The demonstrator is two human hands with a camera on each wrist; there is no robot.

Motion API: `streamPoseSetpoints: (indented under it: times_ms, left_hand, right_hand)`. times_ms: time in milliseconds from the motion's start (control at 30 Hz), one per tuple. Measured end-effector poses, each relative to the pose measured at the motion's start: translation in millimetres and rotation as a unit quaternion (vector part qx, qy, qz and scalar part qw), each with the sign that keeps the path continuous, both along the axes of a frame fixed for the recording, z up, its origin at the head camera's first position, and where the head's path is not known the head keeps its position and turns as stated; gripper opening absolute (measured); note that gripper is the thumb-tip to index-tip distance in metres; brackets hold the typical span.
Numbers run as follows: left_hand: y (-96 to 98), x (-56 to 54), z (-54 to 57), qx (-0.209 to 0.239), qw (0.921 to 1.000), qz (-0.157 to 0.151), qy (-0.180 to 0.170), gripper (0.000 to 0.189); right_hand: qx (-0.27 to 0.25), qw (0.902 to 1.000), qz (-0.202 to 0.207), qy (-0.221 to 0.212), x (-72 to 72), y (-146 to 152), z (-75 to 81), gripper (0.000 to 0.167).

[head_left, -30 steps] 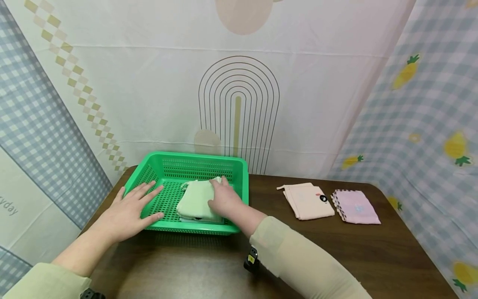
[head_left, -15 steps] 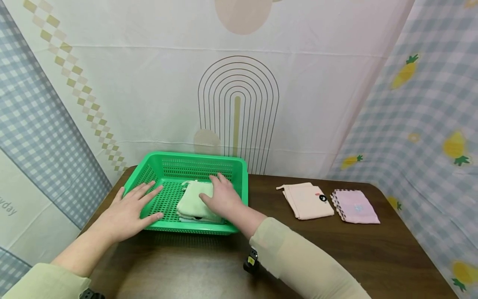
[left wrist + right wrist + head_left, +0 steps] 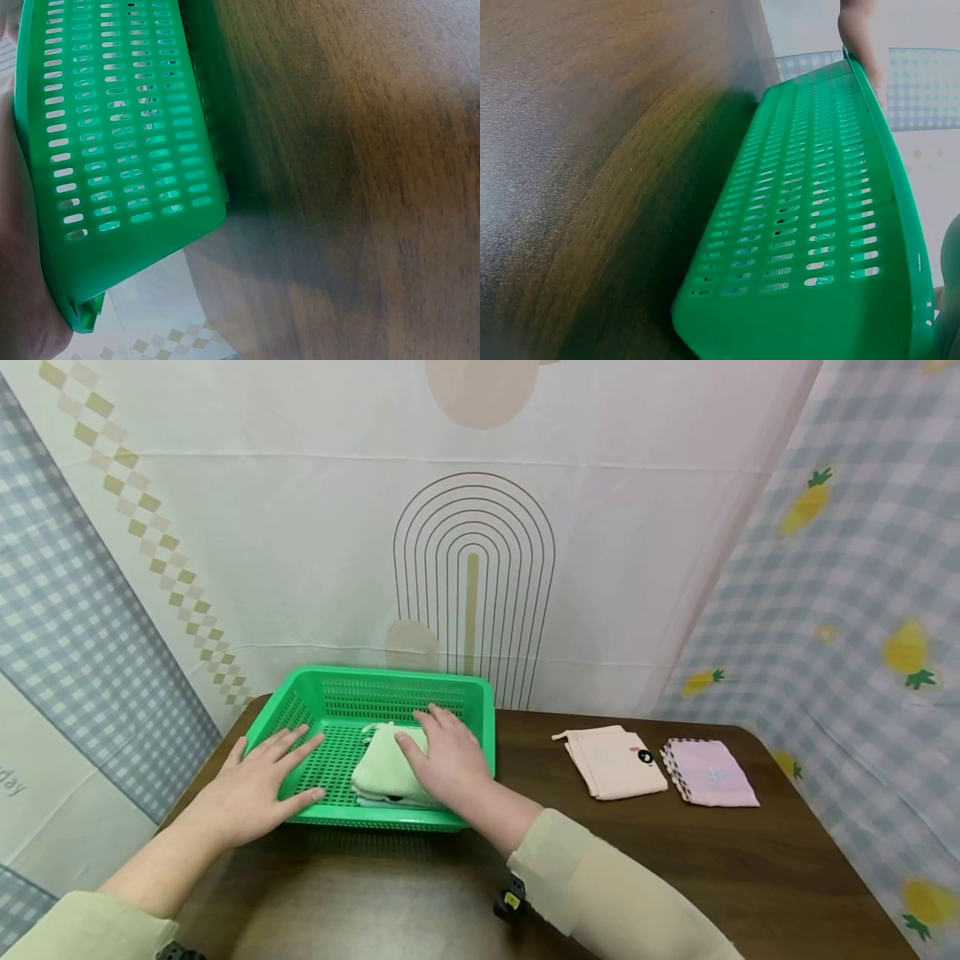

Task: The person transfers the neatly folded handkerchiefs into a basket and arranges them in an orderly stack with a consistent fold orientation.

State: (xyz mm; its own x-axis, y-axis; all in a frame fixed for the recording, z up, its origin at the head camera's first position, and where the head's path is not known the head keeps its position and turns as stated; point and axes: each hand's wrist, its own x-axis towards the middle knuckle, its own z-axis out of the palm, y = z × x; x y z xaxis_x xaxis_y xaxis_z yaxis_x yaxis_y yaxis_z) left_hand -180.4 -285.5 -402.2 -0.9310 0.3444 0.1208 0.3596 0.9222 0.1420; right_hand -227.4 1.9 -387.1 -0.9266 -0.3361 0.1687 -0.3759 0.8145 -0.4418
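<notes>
A green plastic basket stands on the table, and a folded pale green towel lies on top of other folded cloth in its right half. My left hand, fingers spread, rests over the basket's front left corner. My right hand is over the towel's right side with its fingers extended and nothing gripped; whether the palm touches the cloth cannot be seen. In the left wrist view, part of the left hand lies along the basket's rim.
To the right of the basket lie a folded peach towel with a dark round print and a folded pink towel with a checked edge. A patterned curtain hangs behind the dark wooden table.
My right hand has let go of the pale green towel's right edge and straightened its fingers, shifting slightly leftward over it. The left hand stays at the basket corner. The view shifts slightly.
</notes>
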Motion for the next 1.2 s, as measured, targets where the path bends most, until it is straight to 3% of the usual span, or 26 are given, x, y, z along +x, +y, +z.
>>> streamPoseSetpoints:
  times_ms: [500, 900, 1200]
  left_hand:
    - [-0.5, 3.1, 0.3, 0.008, 1.0000, 0.000, -0.005, 0.079]
    - [-0.6, 2.1, 0.2, 0.005, 1.0000, -0.002, -0.005, 0.079]
    - [-1.6, 1.2, -0.9, 0.008, 1.0000, -0.003, -0.003, 0.080]
  right_hand:
    - [0.028, 0.9994, 0.015, 0.012, 10.5, 22, -6.5, 0.059]
    - [0.020, 0.9994, 0.017, 0.022, 17.7, 37, -2.4, 0.059]
    - [0.012, 0.9995, 0.017, 0.023, 23.8, 50, -8.6, 0.062]
